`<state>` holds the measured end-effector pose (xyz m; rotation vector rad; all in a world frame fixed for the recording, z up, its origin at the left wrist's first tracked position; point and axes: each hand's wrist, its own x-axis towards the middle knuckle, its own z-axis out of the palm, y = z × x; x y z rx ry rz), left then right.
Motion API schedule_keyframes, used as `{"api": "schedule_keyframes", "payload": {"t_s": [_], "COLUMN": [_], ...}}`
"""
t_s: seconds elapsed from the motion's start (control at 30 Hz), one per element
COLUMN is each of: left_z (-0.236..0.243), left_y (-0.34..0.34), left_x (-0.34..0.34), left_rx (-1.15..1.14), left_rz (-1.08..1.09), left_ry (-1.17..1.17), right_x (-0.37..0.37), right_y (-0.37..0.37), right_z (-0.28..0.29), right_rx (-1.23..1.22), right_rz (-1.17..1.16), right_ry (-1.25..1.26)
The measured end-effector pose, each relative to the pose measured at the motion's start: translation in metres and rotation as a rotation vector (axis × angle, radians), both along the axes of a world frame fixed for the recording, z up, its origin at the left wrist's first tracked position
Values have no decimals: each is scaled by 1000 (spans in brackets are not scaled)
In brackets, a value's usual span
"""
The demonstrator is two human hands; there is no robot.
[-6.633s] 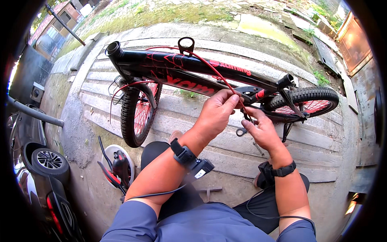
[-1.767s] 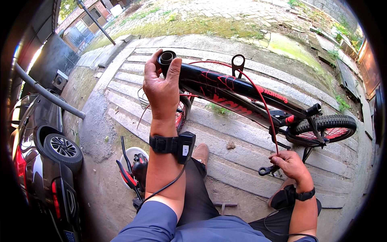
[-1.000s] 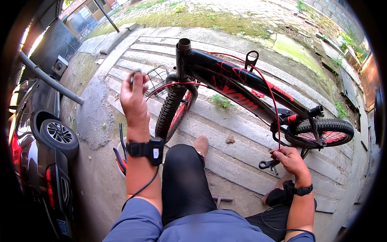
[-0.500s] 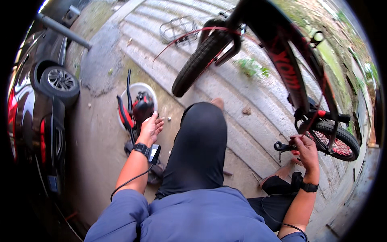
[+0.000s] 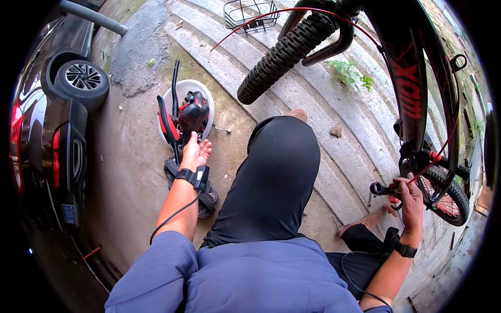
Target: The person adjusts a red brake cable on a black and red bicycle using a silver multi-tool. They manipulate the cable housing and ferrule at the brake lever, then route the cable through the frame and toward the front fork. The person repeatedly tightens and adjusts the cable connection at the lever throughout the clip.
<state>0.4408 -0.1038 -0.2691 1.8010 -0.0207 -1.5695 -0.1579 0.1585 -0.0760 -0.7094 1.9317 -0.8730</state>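
My left hand [image 5: 196,153] reaches out open, fingers spread, just below a black-and-red saddle [image 5: 193,111] in a white basin [image 5: 207,95]. Handlebar-like black parts [image 5: 175,78] rest there too; a small metal tool [image 5: 225,130] lies beside it. My right hand [image 5: 411,201] pinches a red cable [image 5: 435,162] beside the black crank arm [image 5: 381,189] of a black-and-red bicycle frame [image 5: 409,91], which stands at the upper right. Whether that hand also grips the crank is unclear. The front tyre [image 5: 279,60] points toward my raised knee.
A dark car [image 5: 73,135] is parked at the left, near a grey pipe [image 5: 96,20]. A wire basket [image 5: 250,13] lies on the ridged concrete [image 5: 334,156] at the top. A dark bundle [image 5: 206,201] is on the ground under my left forearm.
My left hand has left the head tube and moved down-left to the basin, opening. The view has tilted down-left. My right hand still holds the cable by the crank.
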Motion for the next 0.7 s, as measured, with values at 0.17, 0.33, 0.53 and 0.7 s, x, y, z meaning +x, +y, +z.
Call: {"api": "schedule_keyframes", "payload": {"t_s": [0.17,0.33,0.53,0.7], "left_z": [3,3,8,67], "left_y": [-8,14,24,-26], "left_x": [-1,-20,-46,-89], "left_rx": [-78,-44,-99,-484], "left_rz": [98,34,-103,-232], "left_ry": [-113,-138,-151,-114], "right_x": [4,3,8,13], "right_y": [-2,4,8,5], "right_z": [10,9,23,32], "right_rx": [48,18,36,-4], "right_rz": [-15,16,-20,29], "right_ry": [-29,3,-21,-52]}}
